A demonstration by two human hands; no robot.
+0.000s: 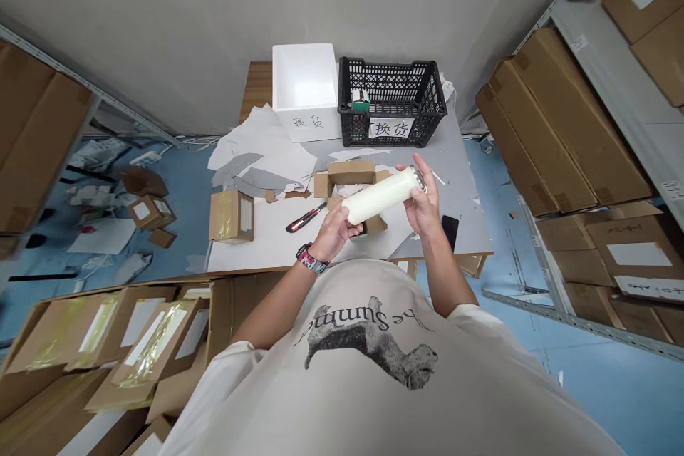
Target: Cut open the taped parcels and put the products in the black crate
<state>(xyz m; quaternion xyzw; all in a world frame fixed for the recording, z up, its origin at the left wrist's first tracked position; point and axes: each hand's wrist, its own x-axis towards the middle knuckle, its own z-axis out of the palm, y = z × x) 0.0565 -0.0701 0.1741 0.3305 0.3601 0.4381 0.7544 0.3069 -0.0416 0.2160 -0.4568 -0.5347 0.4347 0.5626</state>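
A pale cream cylinder with a shiny metallic end (380, 197), like an insulated bottle, is held tilted above the table between both hands. My left hand (334, 229) is closed around its lower left end. At the metallic end, my right hand (423, 201) grips it with the thumb and fingers, the index finger stretched out along the far side. Below the cylinder lies an opened cardboard box (351, 172) with its flaps spread and white wrapping inside, partly hidden. A utility knife (306, 219) rests to the left of that box.
A closed taped box (231, 216) stands on the table's left. Behind are a white foam box (306, 118) and a black plastic crate (392, 103) holding a small box. A phone (449, 231) lies at right. Cartons (122, 342) fill the lower left; shelves (598, 121) flank the right.
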